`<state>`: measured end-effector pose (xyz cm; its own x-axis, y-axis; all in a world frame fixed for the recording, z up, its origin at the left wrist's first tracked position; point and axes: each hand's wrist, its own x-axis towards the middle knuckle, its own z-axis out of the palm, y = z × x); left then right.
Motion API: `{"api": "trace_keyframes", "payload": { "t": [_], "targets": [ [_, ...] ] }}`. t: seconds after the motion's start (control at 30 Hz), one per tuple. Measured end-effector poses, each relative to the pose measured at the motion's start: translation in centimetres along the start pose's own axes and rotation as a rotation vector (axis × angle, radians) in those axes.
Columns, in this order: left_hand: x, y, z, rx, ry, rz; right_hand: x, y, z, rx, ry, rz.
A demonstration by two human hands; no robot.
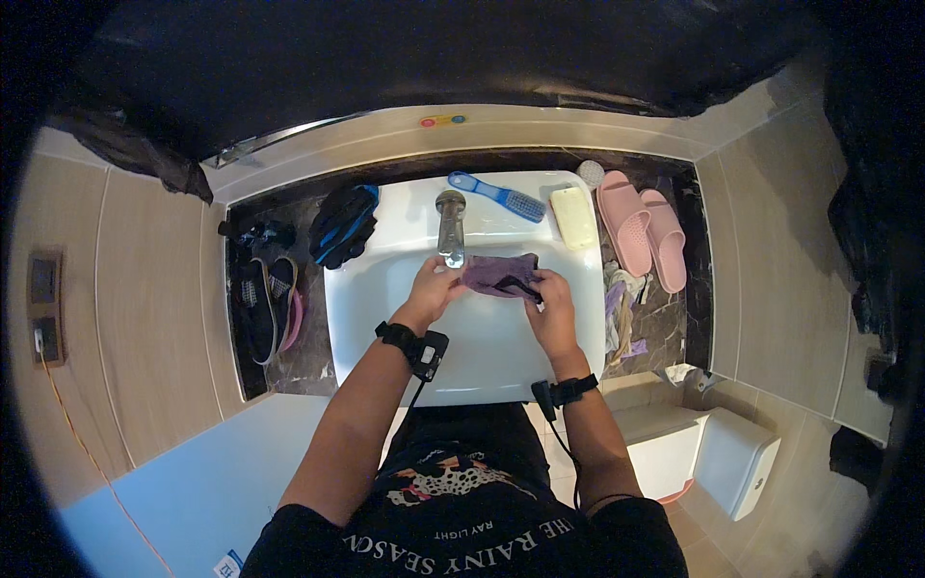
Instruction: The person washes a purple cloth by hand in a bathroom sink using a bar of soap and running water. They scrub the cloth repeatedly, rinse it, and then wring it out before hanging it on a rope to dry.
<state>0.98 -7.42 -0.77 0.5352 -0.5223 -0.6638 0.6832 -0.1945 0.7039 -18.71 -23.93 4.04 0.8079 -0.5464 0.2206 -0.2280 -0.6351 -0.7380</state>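
A wet-looking purple cloth (498,276) with a black part is stretched sideways over the white washbasin (462,386). My left hand (431,292) grips its left end just under the metal faucet (452,230). At the right end, my right hand (553,300) pinches the dark edge of the cloth. Whether water is running from the spout is hard to tell. On the basin's back ledge lie a blue scrubbing brush (498,195) and a pale yellow soap bar (574,219).
Pink slippers (627,227), a round grey-white object (591,173) and crumpled cloths (620,318) lie on the dark stone counter (665,329) at right. Dark shoes (264,311) and a black-and-blue fabric bundle (345,225) are at left. A toilet (737,451) stands lower right.
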Motion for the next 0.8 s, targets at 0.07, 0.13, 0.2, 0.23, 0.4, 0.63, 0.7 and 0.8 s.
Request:
{"api": "trace_keyframes", "payload": {
  "t": [0.07,0.13,0.2,0.23,0.4,0.63,0.7,0.8],
  "targets": [
    [0.2,-0.3,-1.1,0.375,-0.024,0.216,-0.1,-0.1,0.4,0.006,0.000,0.017],
    [0.6,-1.0,-4.3,0.789,-0.106,0.526,0.1,-0.6,1.3,0.035,0.004,0.011],
    [-0.2,-0.5,-5.0,0.894,-0.092,0.582,0.2,-0.4,2.6,0.068,0.029,0.015],
    [-1.0,0.4,-4.7,0.705,-0.085,0.479,0.3,0.0,3.4,0.080,0.033,-0.002],
    [-4.6,3.2,-5.6,-0.256,-0.062,0.063,1.4,-0.8,8.0,0.163,0.017,-0.044],
    [-8.7,6.9,-5.2,-0.199,0.021,0.051,1.5,-2.4,10.4,0.221,-0.085,-0.016],
    [-8.8,6.8,-5.7,-0.217,0.022,0.081,1.2,-2.7,10.9,0.290,-0.130,-0.015],
    [-9.0,6.4,-6.4,-0.211,0.002,0.137,0.6,-2.4,11.2,0.581,-0.314,0.057]
  ]
}}
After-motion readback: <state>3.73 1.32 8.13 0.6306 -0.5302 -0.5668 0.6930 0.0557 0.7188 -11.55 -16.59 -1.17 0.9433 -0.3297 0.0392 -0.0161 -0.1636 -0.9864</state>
